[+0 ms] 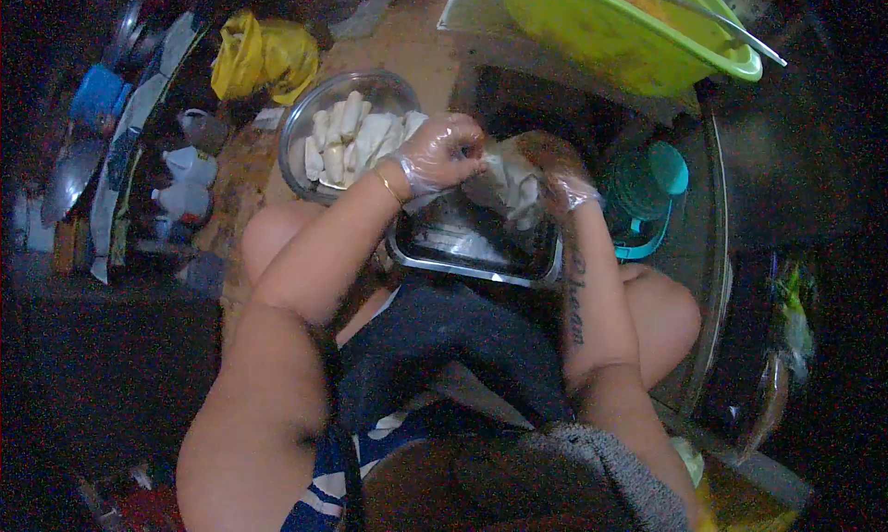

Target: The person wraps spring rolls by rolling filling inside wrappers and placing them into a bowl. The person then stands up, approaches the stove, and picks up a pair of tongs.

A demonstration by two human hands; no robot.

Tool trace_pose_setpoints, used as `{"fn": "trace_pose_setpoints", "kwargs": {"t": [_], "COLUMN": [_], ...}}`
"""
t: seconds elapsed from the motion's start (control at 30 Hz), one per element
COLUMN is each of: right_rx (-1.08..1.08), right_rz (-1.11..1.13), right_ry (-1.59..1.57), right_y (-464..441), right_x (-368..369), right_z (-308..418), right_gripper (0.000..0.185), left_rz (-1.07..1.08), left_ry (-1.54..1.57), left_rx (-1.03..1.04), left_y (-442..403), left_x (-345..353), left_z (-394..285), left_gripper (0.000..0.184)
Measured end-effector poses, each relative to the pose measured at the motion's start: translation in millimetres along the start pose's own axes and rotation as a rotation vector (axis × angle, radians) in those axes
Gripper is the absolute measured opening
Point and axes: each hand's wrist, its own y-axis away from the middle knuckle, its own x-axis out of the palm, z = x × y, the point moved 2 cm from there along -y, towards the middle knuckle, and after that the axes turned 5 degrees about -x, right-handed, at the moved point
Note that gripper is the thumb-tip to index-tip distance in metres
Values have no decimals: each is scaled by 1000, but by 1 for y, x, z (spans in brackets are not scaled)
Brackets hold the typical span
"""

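My left hand [444,151], in a clear plastic glove, pinches the edge of a thin whitish spring roll wrapper [509,190]. On the other side my right hand [558,173], gloved too and blurred by motion, has its fingers curled at the same wrapper. The sheet hangs crumpled between both hands, above a dark rectangular metal tray [476,269] in front of my lap. Left of it stands a round steel bowl [298,125] with several rolled pale spring rolls [338,139]. More white wrapper-like sheets [381,132] lie in the bowl, partly behind my left hand.
A lime-green basin [610,37] stands at the far right, with a long tool across it. Near my right knee is a teal-lidded jug [652,194]. A yellow plastic bag [262,58] lies at the back left; white containers [188,185] stand at the left.
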Motion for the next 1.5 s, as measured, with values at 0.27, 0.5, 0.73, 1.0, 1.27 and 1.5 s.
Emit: {"fn": "trace_pose_setpoints", "kwargs": {"t": [0.27,0.5,0.73,1.0,1.27,1.5], "right_rx": [-353,-222,-20,-69,44,-141], "right_rz": [114,44,294,574,450,421], "right_ry": [1225,275,-133,562,150,105], "right_y": [7,22,37,33,39,34], "right_x": [22,28,44,38,39,44], "right_z": [49,41,71,66,68,65], "right_gripper": [30,32,34,38,34,36], "left_rz": [-32,-47,196,422,203,404], "left_ry": [46,-60,587,151,339,295], "left_rx": [-14,-7,-243,-439,-434,-400], "left_y": [0,0,-2,2,-1,-2], "left_x": [11,12,23,21,-2,26], "left_z": [5,11,1,33,30,0], "left_gripper": [20,22,30,18,44,41]}}
